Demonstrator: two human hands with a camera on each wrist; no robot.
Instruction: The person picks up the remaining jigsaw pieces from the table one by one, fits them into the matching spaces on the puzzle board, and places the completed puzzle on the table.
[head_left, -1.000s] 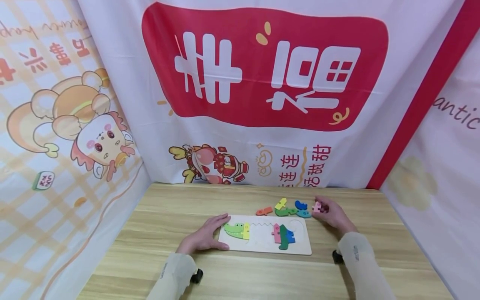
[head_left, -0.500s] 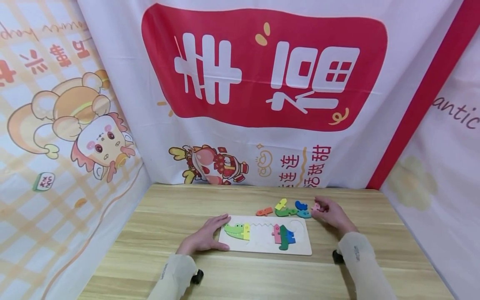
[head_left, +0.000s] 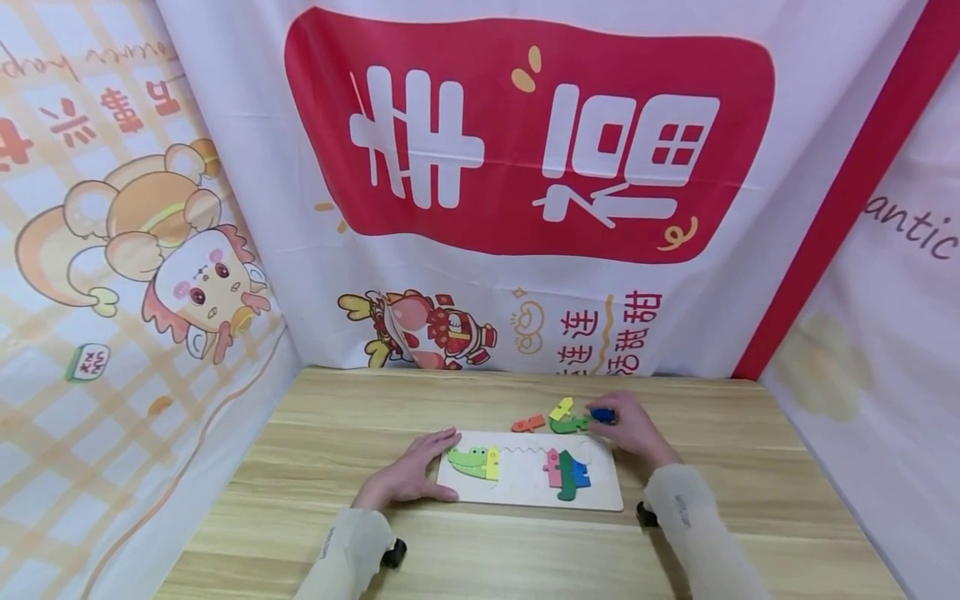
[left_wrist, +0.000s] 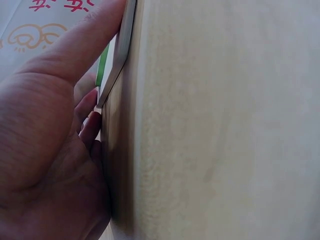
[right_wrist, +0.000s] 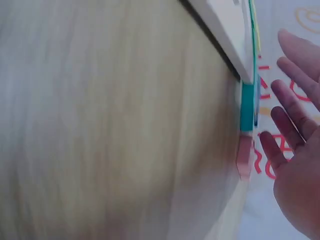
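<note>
A wooden crocodile puzzle board (head_left: 525,492) lies on the table, with a green head piece (head_left: 471,462) and a yellow piece at its left end. Pink, dark green and blue pieces (head_left: 581,475) sit toward its right end. My left hand (head_left: 401,475) rests at the board's left end, thumb along the near corner and straight fingers at the far corner. My right hand (head_left: 630,429) hovers beside the loose pieces near a dark blue piece (head_left: 602,414); its fingers are spread in the right wrist view. There, a pink piece (right_wrist: 244,156) lies on the table by a teal piece (right_wrist: 247,107).
Behind the board lie loose orange (head_left: 528,423), yellow (head_left: 561,408) and green (head_left: 570,425) pieces. A printed cloth (head_left: 525,308) hangs along the table's back edge, with more cloth at both sides. Wood-grain tabletop (head_left: 510,550) extends in front of the board.
My right hand has let go of the pink piece and moved left over the loose pieces, covering some of them in the head view. My left hand and the board have stayed put.
</note>
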